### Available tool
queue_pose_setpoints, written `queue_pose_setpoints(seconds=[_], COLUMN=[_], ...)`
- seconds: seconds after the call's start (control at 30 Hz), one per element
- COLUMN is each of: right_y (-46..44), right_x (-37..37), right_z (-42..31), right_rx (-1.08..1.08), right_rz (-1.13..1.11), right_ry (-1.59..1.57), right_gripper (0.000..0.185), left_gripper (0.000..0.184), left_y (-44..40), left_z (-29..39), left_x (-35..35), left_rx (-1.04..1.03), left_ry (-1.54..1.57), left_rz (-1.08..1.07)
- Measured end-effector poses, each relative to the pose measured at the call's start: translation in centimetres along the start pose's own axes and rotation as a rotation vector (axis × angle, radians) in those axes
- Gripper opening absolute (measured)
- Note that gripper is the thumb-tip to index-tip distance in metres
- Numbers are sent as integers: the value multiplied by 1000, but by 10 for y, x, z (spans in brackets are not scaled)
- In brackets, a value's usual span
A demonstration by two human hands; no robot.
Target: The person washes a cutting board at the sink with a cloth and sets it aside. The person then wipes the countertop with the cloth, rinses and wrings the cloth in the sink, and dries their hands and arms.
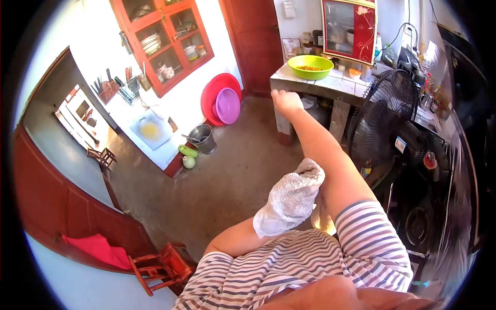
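A whitish terry towel (pixel 289 199) covers my left hand and is pressed against my right forearm near the elbow. The towel hides the fingers of that hand; part of the cloth hangs down beyond the arm. My right arm stretches forward over the floor, and at its end my right hand (pixel 287 102) is curled into a loose fist with nothing visible in it. In the picture it lies just in front of the tiled counter's (pixel 294 77) edge; I cannot tell whether they touch. A green basin (pixel 311 74) with orange bits inside stands on that counter.
A black standing fan (pixel 385 113) is close on the right. Ahead on the left are a metal bucket (pixel 204 140), green gourds (pixel 188 156), a purple basin (pixel 228 106) and a red basin (pixel 209 98). A wooden chair (pixel 165 266) stands at lower left.
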State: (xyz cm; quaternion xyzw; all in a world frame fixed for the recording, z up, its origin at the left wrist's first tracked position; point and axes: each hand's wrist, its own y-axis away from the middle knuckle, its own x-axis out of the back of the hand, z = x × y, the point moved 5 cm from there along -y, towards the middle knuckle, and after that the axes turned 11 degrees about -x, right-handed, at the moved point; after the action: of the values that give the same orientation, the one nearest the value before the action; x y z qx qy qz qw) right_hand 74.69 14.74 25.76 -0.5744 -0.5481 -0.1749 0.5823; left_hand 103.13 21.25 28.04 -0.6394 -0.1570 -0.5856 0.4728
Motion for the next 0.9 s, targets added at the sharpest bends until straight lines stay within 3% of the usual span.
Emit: queue_pose_setpoints(seconds=[0.03,0.07,0.1,0.2,0.27,0.33,0.37,0.43,0.5,0.53,0.6,0.63,0.67,0.7,0.73,0.77,0.8,0.83,0.9], right_y=[8,17,21,29,46,50,49,56,54,70,94,94,93,97,96,94,90,94,115], right_x=[-9,-21,-36,-72,-83,-84,-92,-100,-127,-120,-103,-103,-106,-120,-126,-134,-139,-118,-30], right_z=[-1,-5,-6,-3,-8,-18,-24,-29,-21,-27,-31,-28,-14,-4,1,-3,-9,-19,-60], right_rx=[205,415,463,461,435,406,263,195,78,130,275,289,6,-342,-238,-250,-253,-248,-457], right_rz=[24,43,-5,-142,-212,-60,-203,-223,-174,-130,-132,-128,-331,-525,-572,-527,-479,-495,-800], right_ry=[190,380,449,578,701,576,592,489,365,323,-132,-128,-978,-1815,-1947,-1979,-2008,-2013,-2262], right_gripper=[14,13,13,15,16,9,17,19,21,21,15,15,17,24,30,34,41,41,46], left_gripper=[19,23,27,28,8,12,13,15,16,16,9,8,8,26,47,64,65,60,51], left_y=[-2,-3,3,-12,-13,-16,-21,-37,-23,-16,-4,-1,-9,-19,-22,-29,-38,-46,-54], left_z=[-4,-4,-4,-23,-46,-88,-151,-194,-189,-180,-226,-244,-252,-254,-250,-220,-196,-185,-181], left_x=[-6,-4,1,-3,-41,-66,-120,-105,-95,-80,-87,-87,-81,-73,-67,-38,-12,9,31], left_rx=[-1,-108,-207,-47,347,354,449,446,397,416,28,445,448,520,533,518,470,424,363], left_ry=[-3,149,300,415,1694,1735,1650,867,1706,2079,1805,1292,1290,580,-127,-211,-205,-253,-303], left_rz=[2,314,625,450,498,668,801,790,999,1120,811,754,771,350,-90,-170,-324,-272,-133])
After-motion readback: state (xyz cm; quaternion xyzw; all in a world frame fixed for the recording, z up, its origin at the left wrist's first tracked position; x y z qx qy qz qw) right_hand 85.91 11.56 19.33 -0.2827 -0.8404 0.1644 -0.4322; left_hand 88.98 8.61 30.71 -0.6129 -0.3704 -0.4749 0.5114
